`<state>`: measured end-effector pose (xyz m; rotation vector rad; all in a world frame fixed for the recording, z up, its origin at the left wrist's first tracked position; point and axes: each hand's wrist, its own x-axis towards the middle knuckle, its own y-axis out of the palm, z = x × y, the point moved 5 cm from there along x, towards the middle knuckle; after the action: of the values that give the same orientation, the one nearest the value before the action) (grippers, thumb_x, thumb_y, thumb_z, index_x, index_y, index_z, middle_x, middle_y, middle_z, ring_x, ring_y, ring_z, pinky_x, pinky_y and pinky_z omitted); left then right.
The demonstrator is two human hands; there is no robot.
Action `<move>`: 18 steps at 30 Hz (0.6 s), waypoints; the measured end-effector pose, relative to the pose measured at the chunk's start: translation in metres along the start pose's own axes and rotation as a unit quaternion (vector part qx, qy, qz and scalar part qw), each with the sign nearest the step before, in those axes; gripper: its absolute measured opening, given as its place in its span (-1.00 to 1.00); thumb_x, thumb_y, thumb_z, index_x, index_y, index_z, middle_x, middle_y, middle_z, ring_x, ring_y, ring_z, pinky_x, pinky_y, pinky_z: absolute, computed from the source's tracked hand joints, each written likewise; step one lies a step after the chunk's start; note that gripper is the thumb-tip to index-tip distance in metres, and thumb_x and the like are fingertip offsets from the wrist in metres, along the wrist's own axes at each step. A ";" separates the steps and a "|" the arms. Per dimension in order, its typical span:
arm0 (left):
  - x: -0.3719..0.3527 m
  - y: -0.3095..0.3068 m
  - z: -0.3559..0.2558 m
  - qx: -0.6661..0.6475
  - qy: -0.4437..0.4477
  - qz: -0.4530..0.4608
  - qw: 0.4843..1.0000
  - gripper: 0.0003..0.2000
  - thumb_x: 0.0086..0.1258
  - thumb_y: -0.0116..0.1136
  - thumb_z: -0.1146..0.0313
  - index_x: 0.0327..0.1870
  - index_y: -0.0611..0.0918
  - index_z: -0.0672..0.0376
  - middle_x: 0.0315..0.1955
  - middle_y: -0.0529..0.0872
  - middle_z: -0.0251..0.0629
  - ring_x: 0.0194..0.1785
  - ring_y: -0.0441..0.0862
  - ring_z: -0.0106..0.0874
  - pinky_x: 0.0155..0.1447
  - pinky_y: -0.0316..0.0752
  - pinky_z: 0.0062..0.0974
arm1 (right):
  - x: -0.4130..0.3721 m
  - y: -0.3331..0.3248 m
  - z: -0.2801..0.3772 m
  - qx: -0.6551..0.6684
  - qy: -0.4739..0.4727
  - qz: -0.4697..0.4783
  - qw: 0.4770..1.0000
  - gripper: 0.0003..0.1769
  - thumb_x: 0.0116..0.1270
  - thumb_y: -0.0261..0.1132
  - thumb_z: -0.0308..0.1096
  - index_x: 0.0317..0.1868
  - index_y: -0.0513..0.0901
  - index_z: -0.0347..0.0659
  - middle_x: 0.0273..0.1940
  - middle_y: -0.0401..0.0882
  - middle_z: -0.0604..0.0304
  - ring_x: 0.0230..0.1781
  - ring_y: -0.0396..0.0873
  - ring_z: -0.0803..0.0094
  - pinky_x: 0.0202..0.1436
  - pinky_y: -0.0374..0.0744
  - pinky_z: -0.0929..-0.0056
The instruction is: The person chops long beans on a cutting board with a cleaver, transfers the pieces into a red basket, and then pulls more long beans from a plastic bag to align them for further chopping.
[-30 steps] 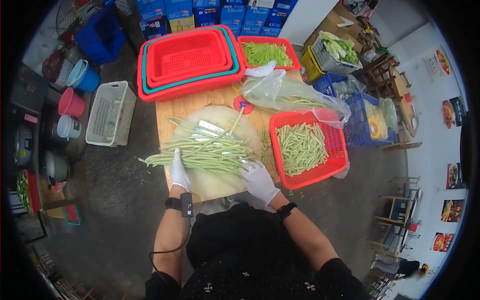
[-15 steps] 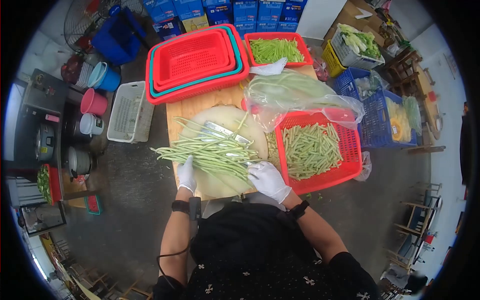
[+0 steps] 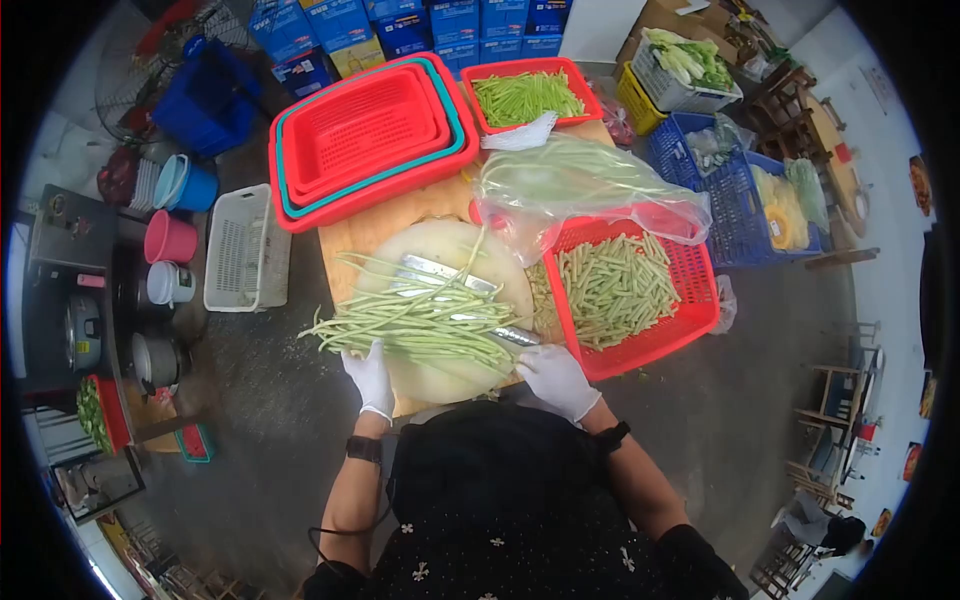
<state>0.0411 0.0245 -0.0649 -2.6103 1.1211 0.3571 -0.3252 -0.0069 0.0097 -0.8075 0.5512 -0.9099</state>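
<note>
A loose bundle of long green beans (image 3: pixel 420 318) lies across the round white cutting board (image 3: pixel 440 383). Under some of the beans lies a cleaver (image 3: pixel 440 268), its handle pointing to the lower right. My left hand (image 3: pixel 370 380), in a white glove, is at the bundle's lower left edge with thumb and fingers apart. Just below the cleaver's handle is my gloved right hand (image 3: pixel 557 380), near the bean ends; its fingertips are partly hidden. Cut bean pieces (image 3: pixel 620 290) fill much of the red basket (image 3: pixel 688 325) on the right.
Nested red and teal baskets (image 3: pixel 375 125) stand at the table's back left. Behind the board are a red basket of green stalks (image 3: pixel 528 98) and a clear bag of long beans (image 3: pixel 590 180). A white crate (image 3: pixel 248 250) is on the floor at left.
Both hands have moved slightly down, away from the middle of the bundle. My left hand's fingers have spread. More of the cleaver's handle shows beside my right hand. The whole view has shifted a little.
</note>
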 end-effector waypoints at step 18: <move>0.004 0.117 -0.051 0.329 0.393 0.294 0.807 -0.61 0.44 0.42 0.40 0.28 0.69 0.16 0.45 0.66 -0.02 0.63 0.42 0.12 0.76 0.18 0.08 | 0.034 -0.005 0.027 -0.010 0.122 -0.146 0.982 -0.76 0.51 0.38 -0.28 0.02 0.82 -0.23 0.01 0.83 -0.06 0.01 0.75 -0.14 0.19 0.68 -0.01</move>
<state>-0.0363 -0.0724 -0.0369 -1.7058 1.8620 -0.9455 -0.2907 -0.0279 0.0264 -0.8129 0.6659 -1.2875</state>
